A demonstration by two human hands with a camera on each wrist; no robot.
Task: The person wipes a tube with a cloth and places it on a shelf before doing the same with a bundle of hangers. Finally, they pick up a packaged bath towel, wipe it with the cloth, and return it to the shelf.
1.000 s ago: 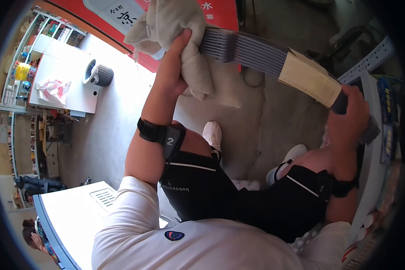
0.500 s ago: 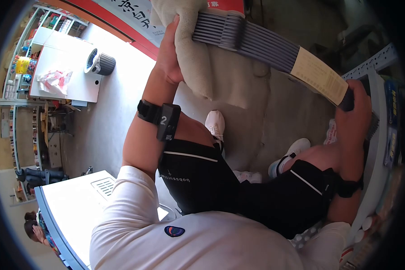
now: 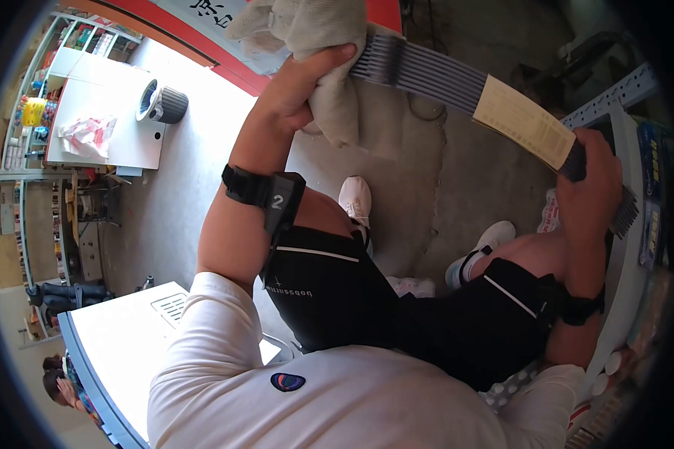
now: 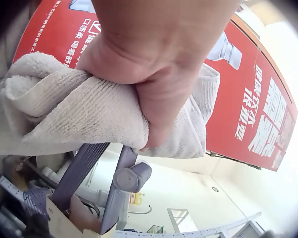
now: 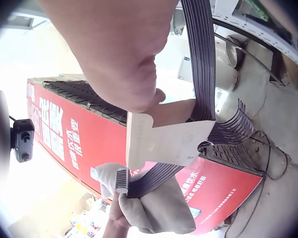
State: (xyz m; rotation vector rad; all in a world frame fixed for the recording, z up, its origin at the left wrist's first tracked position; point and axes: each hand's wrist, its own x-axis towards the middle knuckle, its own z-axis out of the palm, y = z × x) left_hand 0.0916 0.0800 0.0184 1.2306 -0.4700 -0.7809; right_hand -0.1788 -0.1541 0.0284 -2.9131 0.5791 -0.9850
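Your left hand (image 3: 296,82) is clenched around a beige terry cloth (image 3: 318,45), bunched and pressed against the far end of a long bundle of grey-purple ribbed strips (image 3: 434,75). Your right hand (image 3: 588,187) grasps the bundle's near end, fingers wrapped round it just past a tan paper label sleeve (image 3: 520,123) that bands the strips together. The bundle is held up in the air in front of you, above your knees and the grey concrete floor (image 3: 397,194).

By the look of it you are in the wiping step, with the cloth working the far section. The next move seems to call for sliding the cloth along the strips toward the label while your right hand keeps the bundle steady; a firmer hold there would stop it twisting.

In the head view the bundle's long axis runs from the upper middle down to the right. The far end points up and away, toward the red signboard with white lettering (image 4: 253,114); the near end fans out below your right hand beside the grey metal shelf (image 3: 621,105).
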